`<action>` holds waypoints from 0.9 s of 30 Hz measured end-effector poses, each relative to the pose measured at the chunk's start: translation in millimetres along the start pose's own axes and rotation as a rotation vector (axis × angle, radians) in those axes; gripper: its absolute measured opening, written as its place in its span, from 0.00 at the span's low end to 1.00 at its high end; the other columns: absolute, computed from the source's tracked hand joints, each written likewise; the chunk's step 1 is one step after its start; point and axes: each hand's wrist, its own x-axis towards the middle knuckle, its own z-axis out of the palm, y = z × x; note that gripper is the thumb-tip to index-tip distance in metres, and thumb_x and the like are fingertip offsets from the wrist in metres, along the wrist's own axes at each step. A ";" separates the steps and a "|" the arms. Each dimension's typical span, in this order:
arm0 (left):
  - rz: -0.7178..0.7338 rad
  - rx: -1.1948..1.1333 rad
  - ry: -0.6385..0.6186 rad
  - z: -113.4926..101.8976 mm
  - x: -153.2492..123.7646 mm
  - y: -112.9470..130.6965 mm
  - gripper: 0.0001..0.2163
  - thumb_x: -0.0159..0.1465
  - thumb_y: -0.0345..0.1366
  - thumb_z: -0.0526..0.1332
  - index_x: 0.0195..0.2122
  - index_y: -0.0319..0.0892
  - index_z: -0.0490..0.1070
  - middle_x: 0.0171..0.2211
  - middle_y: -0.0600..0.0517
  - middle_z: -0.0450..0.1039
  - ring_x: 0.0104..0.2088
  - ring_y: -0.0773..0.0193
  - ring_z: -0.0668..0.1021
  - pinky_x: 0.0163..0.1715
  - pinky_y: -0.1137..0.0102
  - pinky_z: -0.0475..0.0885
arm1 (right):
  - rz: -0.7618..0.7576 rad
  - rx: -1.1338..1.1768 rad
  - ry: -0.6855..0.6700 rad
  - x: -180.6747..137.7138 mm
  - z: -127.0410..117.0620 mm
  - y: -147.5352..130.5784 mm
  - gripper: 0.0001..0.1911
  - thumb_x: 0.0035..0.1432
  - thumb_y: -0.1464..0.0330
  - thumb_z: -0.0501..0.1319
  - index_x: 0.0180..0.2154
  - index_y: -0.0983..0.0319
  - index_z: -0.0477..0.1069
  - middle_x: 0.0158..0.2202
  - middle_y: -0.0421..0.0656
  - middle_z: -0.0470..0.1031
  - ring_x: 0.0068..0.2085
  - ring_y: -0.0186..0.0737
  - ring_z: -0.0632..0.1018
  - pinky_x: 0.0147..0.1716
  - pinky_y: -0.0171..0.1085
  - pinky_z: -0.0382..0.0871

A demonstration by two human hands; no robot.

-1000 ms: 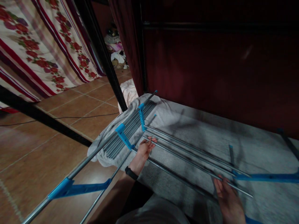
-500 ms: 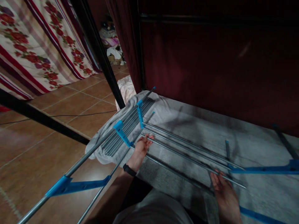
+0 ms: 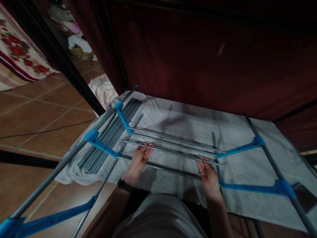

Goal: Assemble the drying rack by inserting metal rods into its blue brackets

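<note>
A thin metal rod point(image 3: 173, 152) lies crosswise in front of me, both ends overhanging my hands. My left hand point(image 3: 141, 155), with a dark band at the wrist, pinches it near its left end. Toward the other end, my right hand point(image 3: 207, 172) has its fingers closed on the same rod. Around it is a rack frame of grey tubes point(image 3: 271, 158) joined by blue plastic brackets point(image 3: 105, 146). Behind the held rod, other crossbars point(image 3: 170, 135) span the frame's two sides; one more crossbar point(image 3: 170, 172) runs nearer to me.
Several loose grey rods point(image 3: 109, 138) lie bundled on the grey blanket point(image 3: 178, 115) at the left. A dark flat object point(image 3: 305, 196) rests at the right. Black posts point(image 3: 61, 62) and a dark red curtain point(image 3: 188, 62) border the bed; a cable point(image 3: 49, 129) crosses the tiled floor point(image 3: 54, 105).
My view has turned to the right, bringing the frame's right side into sight. Both hands keep hold of the rod, which still lies crosswise between the frame's sides.
</note>
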 end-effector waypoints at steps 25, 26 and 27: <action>-0.125 0.106 0.242 32.8 1.5 -9.0 0.12 0.67 0.17 0.59 0.31 0.40 0.71 0.27 0.52 0.80 0.29 0.65 0.85 0.39 0.70 0.83 | 0.183 0.500 0.339 13.4 3.5 -15.7 0.09 0.57 0.61 0.73 0.38 0.55 0.78 0.41 0.37 0.83 0.44 0.34 0.84 0.49 0.36 0.82; -0.124 0.103 0.247 32.3 1.7 -8.9 0.12 0.67 0.17 0.59 0.30 0.41 0.71 0.27 0.53 0.79 0.28 0.65 0.84 0.38 0.70 0.83 | 0.177 0.497 0.338 13.7 2.9 -15.1 0.09 0.58 0.61 0.72 0.39 0.55 0.78 0.41 0.37 0.84 0.44 0.34 0.84 0.49 0.36 0.82; -0.127 0.102 0.246 32.1 1.6 -8.6 0.13 0.67 0.18 0.59 0.30 0.41 0.71 0.26 0.53 0.79 0.28 0.65 0.84 0.37 0.71 0.83 | 0.172 0.494 0.338 13.8 2.4 -14.3 0.09 0.58 0.61 0.72 0.40 0.55 0.78 0.41 0.37 0.84 0.44 0.34 0.84 0.49 0.36 0.82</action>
